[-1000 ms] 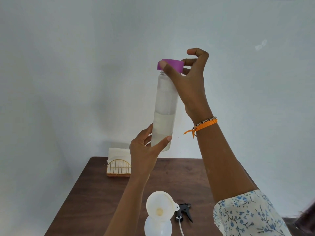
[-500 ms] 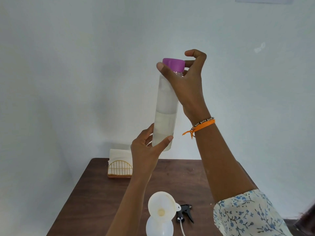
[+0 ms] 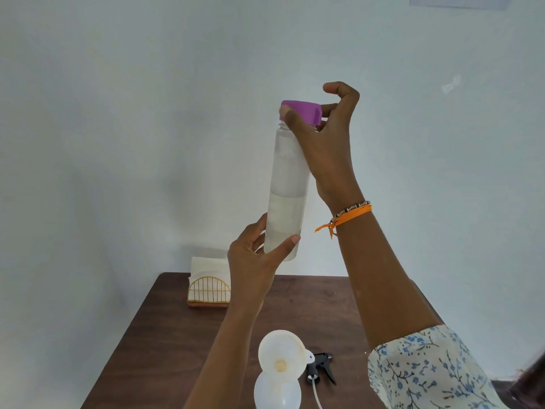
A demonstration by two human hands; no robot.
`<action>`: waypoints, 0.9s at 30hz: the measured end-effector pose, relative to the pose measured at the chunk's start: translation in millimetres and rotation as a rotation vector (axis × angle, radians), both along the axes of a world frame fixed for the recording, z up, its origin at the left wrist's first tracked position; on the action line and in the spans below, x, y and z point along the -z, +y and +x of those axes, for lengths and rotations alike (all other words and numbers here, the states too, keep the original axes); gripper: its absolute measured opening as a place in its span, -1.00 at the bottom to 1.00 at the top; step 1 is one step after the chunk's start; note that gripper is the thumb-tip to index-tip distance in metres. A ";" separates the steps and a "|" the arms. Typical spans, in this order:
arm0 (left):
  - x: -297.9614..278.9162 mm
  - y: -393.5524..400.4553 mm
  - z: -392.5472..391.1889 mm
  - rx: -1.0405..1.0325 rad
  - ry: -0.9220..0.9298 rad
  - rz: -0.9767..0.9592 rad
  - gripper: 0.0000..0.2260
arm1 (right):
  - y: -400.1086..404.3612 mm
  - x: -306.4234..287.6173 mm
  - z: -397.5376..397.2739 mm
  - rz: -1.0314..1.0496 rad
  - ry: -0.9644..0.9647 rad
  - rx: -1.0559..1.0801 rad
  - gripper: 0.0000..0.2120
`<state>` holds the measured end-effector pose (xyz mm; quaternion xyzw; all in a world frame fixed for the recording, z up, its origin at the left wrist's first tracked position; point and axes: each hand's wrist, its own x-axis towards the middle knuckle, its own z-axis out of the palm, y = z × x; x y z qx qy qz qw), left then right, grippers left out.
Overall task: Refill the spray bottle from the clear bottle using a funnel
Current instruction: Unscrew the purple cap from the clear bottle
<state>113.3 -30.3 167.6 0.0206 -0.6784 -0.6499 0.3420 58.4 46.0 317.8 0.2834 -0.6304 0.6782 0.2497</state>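
Looking at the setup, biggest thing first: the dark wood bench (image 3: 182, 335) runs under everything, with a napkin holder (image 3: 208, 290) at its far left corner. Held up well above it is the clear bottle (image 3: 287, 184), upright and roughly half full. The left hand (image 3: 253, 261) wraps its fingers and thumb round the bottom of it, and the right hand (image 3: 321, 137) pinches the purple cap (image 3: 302, 111) between thumb and fingers. So I'd say this is the uncapping step. Hard to tell if the cap is loose yet, it looks slightly tilted. Down near the front edge, the funnel (image 3: 281, 357) already sits in the spray bottle (image 3: 277, 392), and the black sprayer head (image 3: 321, 367) lies just beside it. Next move needs the cap off, then a slow tip over the funnel.
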 end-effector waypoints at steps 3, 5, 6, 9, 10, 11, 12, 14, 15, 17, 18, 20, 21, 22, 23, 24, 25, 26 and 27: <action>1.1 -0.2 0.0 -0.001 0.002 -0.013 -0.58 | 2.9 -0.3 0.5 -0.080 -0.032 -0.084 -0.56; 2.3 -0.3 -0.3 0.000 0.001 -0.015 -0.59 | 3.3 -0.6 0.4 -0.105 -0.052 -0.109 -0.59; 2.4 -0.2 0.0 0.001 0.001 -0.015 -0.59 | 2.7 -0.8 0.6 -0.092 -0.050 -0.093 -0.57; 1.6 -0.1 0.6 0.004 0.006 -0.009 -0.58 | -0.5 -1.1 2.1 -0.030 -0.012 0.010 -0.44; 0.8 0.1 0.8 0.006 0.006 -0.009 -0.58 | -0.8 -0.6 1.3 -0.022 0.002 0.037 -0.42; 0.2 0.3 1.0 0.007 0.006 -0.009 -0.58 | -0.5 -0.4 0.8 -0.022 0.009 0.050 -0.42; -0.1 0.4 1.2 0.010 0.006 -0.010 -0.58 | 0.2 -0.4 0.2 -0.027 0.008 0.045 -0.43; -0.2 0.6 1.3 0.010 0.003 -0.016 -0.58 | 1.4 -0.5 0.1 -0.049 -0.013 -0.009 -0.48; 0.1 0.5 1.3 0.009 0.001 -0.016 -0.57 | 1.4 -0.8 0.7 -0.060 -0.024 -0.041 -0.49; 1.4 -0.1 1.0 0.012 0.003 -0.006 -0.57 | 0.4 -1.4 0.8 -0.061 -0.031 -0.053 -0.47; 1.9 -0.5 0.7 0.016 0.005 -0.002 -0.56 | -0.8 -1.8 0.9 -0.050 -0.023 -0.030 -0.44; 2.5 -1.7 0.2 0.019 0.012 0.002 -0.56 | -3.6 -2.1 1.1 -0.022 0.000 0.029 -0.36; 2.6 -2.3 0.1 0.018 0.015 -0.001 -0.56 | -4.5 -1.9 1.1 -0.015 0.007 0.048 -0.34; 2.6 -2.8 0.1 0.015 0.016 -0.007 -0.56 | -4.6 -1.4 0.7 -0.012 0.005 0.056 -0.36; 2.5 -3.2 0.2 0.015 0.018 -0.011 -0.56 | -4.3 -1.0 0.3 -0.013 -0.004 0.055 -0.39; 2.4 -3.6 0.5 0.018 0.021 -0.012 -0.56 | -3.9 -0.6 0.0 -0.018 -0.018 0.042 -0.43; 2.4 -4.1 0.6 0.022 0.023 -0.012 -0.57 | -3.5 -0.5 0.1 -0.028 -0.031 0.016 -0.47; 2.3 -4.5 0.9 0.024 0.025 -0.012 -0.57 | -3.6 -0.3 -0.2 -0.042 -0.043 -0.014 -0.50; 2.4 -4.9 1.0 0.024 0.024 -0.012 -0.57 | -4.0 -0.4 -0.4 -0.056 -0.052 -0.042 -0.52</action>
